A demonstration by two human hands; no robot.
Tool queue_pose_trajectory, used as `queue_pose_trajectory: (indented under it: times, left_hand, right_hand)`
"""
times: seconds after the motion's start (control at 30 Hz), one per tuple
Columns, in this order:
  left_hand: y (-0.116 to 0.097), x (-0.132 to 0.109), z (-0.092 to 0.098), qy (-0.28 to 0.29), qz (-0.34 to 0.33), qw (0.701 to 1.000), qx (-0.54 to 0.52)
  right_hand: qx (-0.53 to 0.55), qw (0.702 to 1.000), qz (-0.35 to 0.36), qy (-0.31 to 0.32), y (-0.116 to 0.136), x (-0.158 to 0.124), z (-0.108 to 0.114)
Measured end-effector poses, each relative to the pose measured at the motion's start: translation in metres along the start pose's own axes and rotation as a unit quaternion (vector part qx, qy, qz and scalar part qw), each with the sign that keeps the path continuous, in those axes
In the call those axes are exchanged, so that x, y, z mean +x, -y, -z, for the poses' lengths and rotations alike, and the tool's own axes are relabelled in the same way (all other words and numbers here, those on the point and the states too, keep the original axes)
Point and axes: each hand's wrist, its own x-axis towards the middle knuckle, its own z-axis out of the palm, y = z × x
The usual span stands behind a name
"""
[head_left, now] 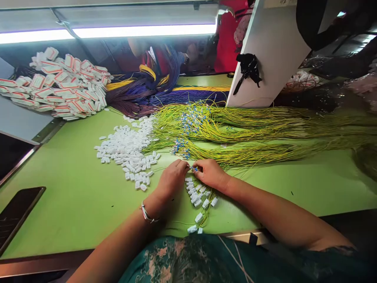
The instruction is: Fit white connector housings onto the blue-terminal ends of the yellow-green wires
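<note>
My left hand [174, 175] and my right hand [210, 173] meet at the middle of the green table, fingertips pinched close together. Between them show thin wires with blue-sleeved terminals [194, 169]; my right fingers are closed on these wires. The left thumb and fingers pinch a small end at the same spot, mostly covered by the fingers. Just below the hands lie several white plastic connectors [193, 192] on yellow-green wires. Left of my left hand spreads a heap of loose white connectors [123, 147]. Beyond my hands is a bundle of yellow-green wires [235, 155] with blue terminals.
White blocks with red stripes [67, 88] are piled at the back left, beside purple and blue wires [188, 96]. A phone-like dark slab [20, 212] lies at the left edge. A white panel [268, 55] stands at back right, under a tube lamp [144, 30].
</note>
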Motion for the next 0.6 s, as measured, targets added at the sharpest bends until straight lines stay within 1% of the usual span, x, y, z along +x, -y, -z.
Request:
queue_pose_trajectory:
  times: [0.07,0.13,0.17,0.23,0.27,0.3,0.33,0.5,0.6]
  left_hand:
    - [-0.002,-0.002,0.0,-0.028,0.014,0.999,-0.034]
    - [-0.004,-0.003,0.0,-0.053,0.064,0.987,-0.135]
    - [-0.004,-0.003,0.0,-0.054,0.103,0.972,-0.203]
    - [-0.005,-0.001,-0.001,-0.029,0.18,0.928,-0.325]
    - [-0.006,0.0,-0.001,-0.013,0.205,0.908,-0.364]
    - [-0.006,0.002,-0.001,-0.002,0.221,0.896,-0.385]
    - [-0.007,0.003,-0.002,0.003,0.23,0.891,-0.391]
    - [-0.01,0.004,-0.006,-0.019,0.24,0.9,-0.363]
    - [-0.008,0.0,-0.005,-0.018,0.216,0.921,-0.323]
  right_hand:
    - [0.018,1.0,-0.006,-0.003,-0.001,0.001,0.001]
    - [0.047,0.998,-0.021,-0.019,-0.004,0.003,0.001]
    - [0.063,0.997,-0.031,-0.028,-0.005,0.004,0.001]
    - [0.091,0.994,-0.047,-0.037,-0.007,0.006,0.001]
    - [0.102,0.993,-0.051,-0.035,-0.008,0.007,0.001]
    - [0.112,0.992,-0.052,-0.028,-0.008,0.008,0.001]
    - [0.12,0.991,-0.052,-0.02,-0.009,0.008,0.001]
    - [0.168,0.984,-0.061,0.011,-0.008,0.008,0.005]
    - [0.196,0.978,-0.064,0.02,-0.005,0.007,0.011]
